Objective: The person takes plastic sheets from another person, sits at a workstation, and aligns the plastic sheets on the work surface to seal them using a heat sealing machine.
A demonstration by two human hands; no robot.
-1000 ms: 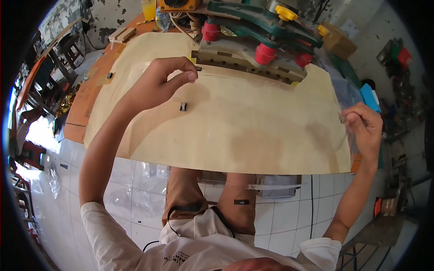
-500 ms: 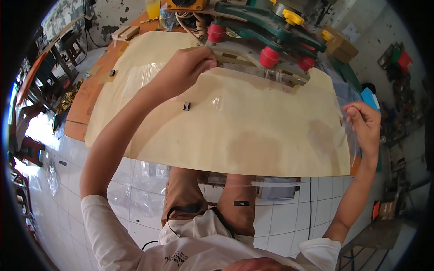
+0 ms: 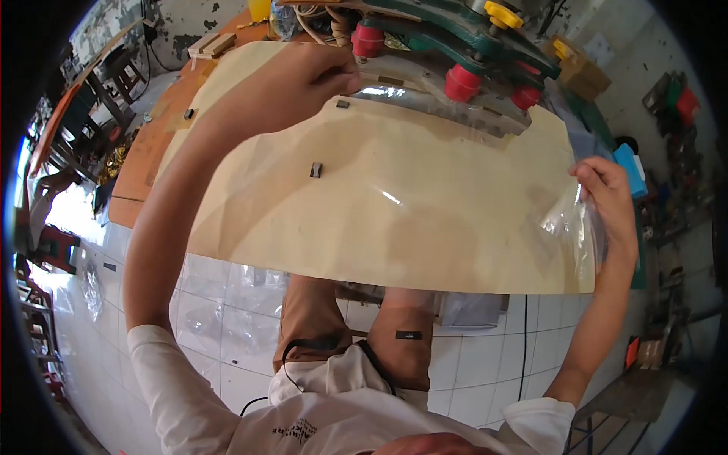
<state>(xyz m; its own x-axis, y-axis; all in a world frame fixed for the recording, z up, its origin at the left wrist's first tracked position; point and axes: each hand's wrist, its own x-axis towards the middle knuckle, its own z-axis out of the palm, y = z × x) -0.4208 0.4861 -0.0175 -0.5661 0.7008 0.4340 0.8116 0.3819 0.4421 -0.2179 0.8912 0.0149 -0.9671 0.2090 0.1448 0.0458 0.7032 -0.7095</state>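
A clear plastic sheet [image 3: 565, 220] lies loosely over large tan paper [image 3: 318, 220], with glare and wrinkles near its right side. At the upper left of the paper, my left hand [image 3: 315, 76] is closed in a pinch on the sheet's far edge, beside the green machine [image 3: 425, 38]. My right hand [image 3: 610, 193] pinches the sheet's right edge between thumb and fingers. A small dark block [image 3: 315, 169] rests on the paper, and another dark piece [image 3: 343, 105] sits near my left fingers.
Red knobs [image 3: 462, 82] and a yellow knob [image 3: 503, 14] are on the machine at the back. The orange table [image 3: 144, 174] shows at left, with small wooden pieces [image 3: 212, 45] on it. A cardboard box [image 3: 582, 72] and a blue object [image 3: 629, 168] stand at right.
My left hand has moved slightly up and left, uncovering a dark piece near the machine. The plastic has shifted, with more wrinkles beside my right hand. The view has tilted slightly.
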